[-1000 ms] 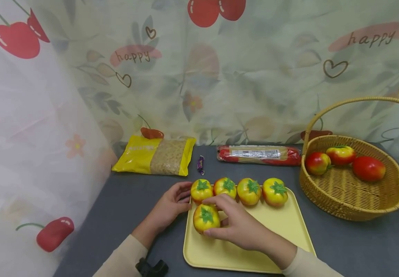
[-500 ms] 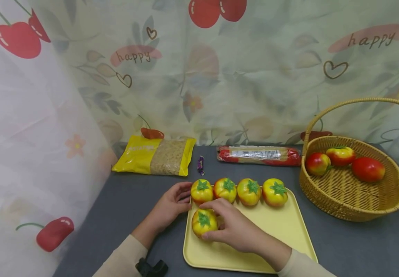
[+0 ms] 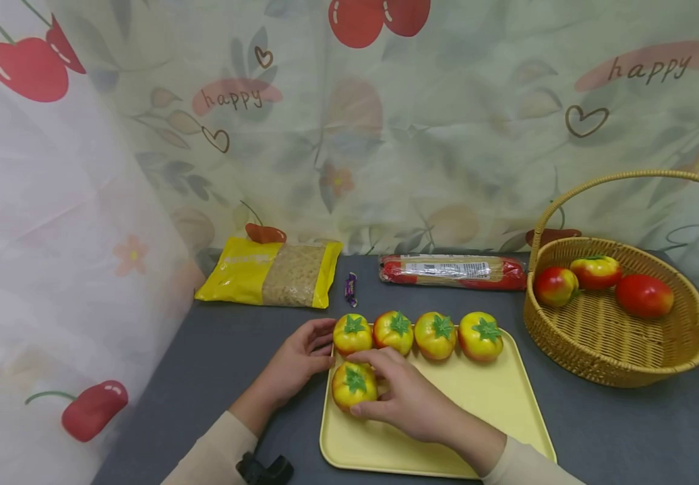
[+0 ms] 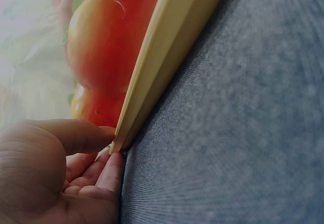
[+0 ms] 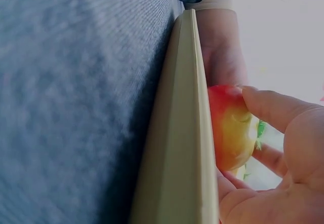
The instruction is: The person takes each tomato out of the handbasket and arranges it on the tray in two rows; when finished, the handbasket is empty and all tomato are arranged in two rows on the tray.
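Note:
A yellow tray (image 3: 476, 397) lies on the dark grey table. Along its far edge stands a row of several yellow tomatoes (image 3: 435, 335) with green tops. One more yellow tomato (image 3: 352, 385) sits at the tray's left side, just in front of the row. My right hand (image 3: 379, 392) grips it with fingers curled over it; the right wrist view shows the same tomato (image 5: 230, 127) against the tray rim (image 5: 179, 133). My left hand (image 3: 317, 351) pinches the tray's far left corner, thumb (image 4: 76, 135) on top of the rim (image 4: 167, 57).
A wicker basket (image 3: 616, 350) with a tall handle stands at the right, with three red-yellow fruits (image 3: 594, 271) inside. At the back lie a yellow bag (image 3: 270, 273), a purple candy (image 3: 351, 288) and a red-ended packet (image 3: 453, 271). Printed curtains close the back and left.
My right hand has slid the held tomato a little to the left and farther back, close under the row's left end. The left hand stays on the tray corner.

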The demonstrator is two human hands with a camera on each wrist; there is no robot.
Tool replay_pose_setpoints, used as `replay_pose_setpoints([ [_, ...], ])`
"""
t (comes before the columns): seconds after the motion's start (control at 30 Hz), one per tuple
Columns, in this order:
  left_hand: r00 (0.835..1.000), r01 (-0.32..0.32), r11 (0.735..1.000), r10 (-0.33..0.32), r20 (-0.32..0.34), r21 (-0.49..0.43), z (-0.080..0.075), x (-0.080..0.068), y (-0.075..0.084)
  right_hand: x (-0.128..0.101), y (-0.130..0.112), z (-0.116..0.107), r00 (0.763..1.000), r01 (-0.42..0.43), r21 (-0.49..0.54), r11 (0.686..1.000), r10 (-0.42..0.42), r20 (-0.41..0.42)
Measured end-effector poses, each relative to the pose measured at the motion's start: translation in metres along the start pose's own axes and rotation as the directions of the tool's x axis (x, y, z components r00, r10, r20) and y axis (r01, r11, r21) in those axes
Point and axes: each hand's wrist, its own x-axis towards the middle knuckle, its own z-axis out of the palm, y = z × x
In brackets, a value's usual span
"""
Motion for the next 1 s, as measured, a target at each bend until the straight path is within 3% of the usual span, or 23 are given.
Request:
replay_pose_setpoints([
  [1.0, 1.0, 0.0, 1.0, 0.0, -0.007, -0.002, 0.0, 0.0, 0.001, -0.007, -0.008, -0.011, 0.999, 0.016, -0.01, 1.0, -0.016, -0.046],
])
